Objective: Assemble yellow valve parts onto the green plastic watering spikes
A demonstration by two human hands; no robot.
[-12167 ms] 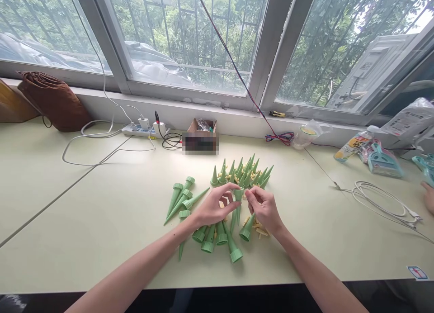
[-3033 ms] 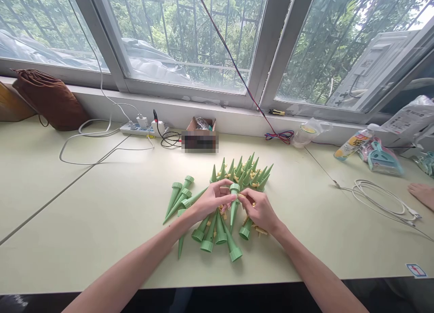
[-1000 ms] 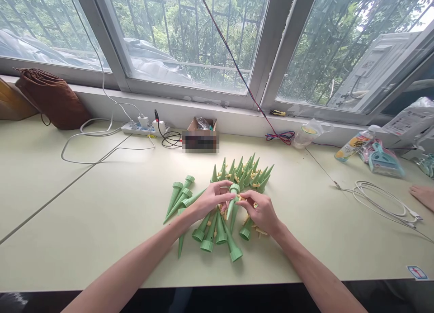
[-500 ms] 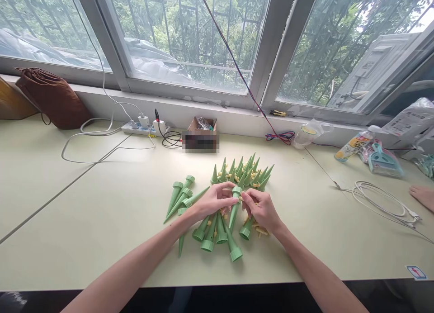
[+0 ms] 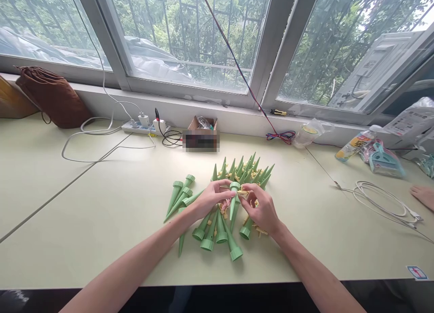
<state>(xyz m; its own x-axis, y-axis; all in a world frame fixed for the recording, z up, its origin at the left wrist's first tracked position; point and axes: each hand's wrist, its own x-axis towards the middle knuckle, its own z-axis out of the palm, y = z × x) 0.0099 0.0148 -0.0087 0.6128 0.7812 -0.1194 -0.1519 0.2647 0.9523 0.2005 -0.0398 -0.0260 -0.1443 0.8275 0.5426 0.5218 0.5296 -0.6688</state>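
My left hand (image 5: 213, 198) grips a green plastic watering spike (image 5: 232, 210), its capped end up and its point down. Between the thumb and fingers of my right hand (image 5: 262, 208) is a small yellow plastic valve (image 5: 242, 193), right beside the spike's collar. Whether the two touch I cannot tell. Under and in front of my hands lie several loose green spikes (image 5: 221, 231), with small yellow pieces (image 5: 260, 231) among them. More spikes (image 5: 176, 195) lie left of my left hand. Beyond my hands, a group of spikes (image 5: 249, 168) with yellow pieces stands points up.
Along the window sit a power strip (image 5: 130, 128) with cables, a small open box (image 5: 202, 123) and a plastic cup (image 5: 303, 136). To the right are a spray can (image 5: 354, 144), a teal dustpan (image 5: 384, 159) and a coiled white cable (image 5: 383, 197). Another person's hand (image 5: 423, 196) rests at the right edge.
The held spike has shifted slightly left and its cap sits a little higher. My right fingers have opened somewhat, and the yellow valve now shows clearly between them.
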